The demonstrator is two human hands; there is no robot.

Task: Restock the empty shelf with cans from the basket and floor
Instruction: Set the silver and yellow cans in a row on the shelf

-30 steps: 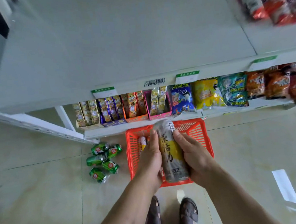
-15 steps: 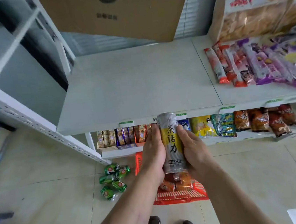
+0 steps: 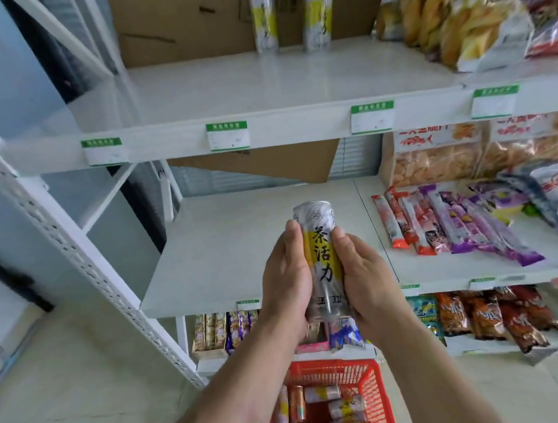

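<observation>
At the frame centre the left hand point(image 3: 286, 279) and right hand point(image 3: 364, 278) clasp a tall can point(image 3: 320, 258) upright, fingers curled around its sides. It is before the middle shelf point(image 3: 226, 251), whose left part lies bare to the front edge

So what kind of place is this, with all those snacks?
Most likely a small shop. White shelves carry green price tags, snack bags sit in rows, and a red basket of cans stands on the floor below.
</observation>
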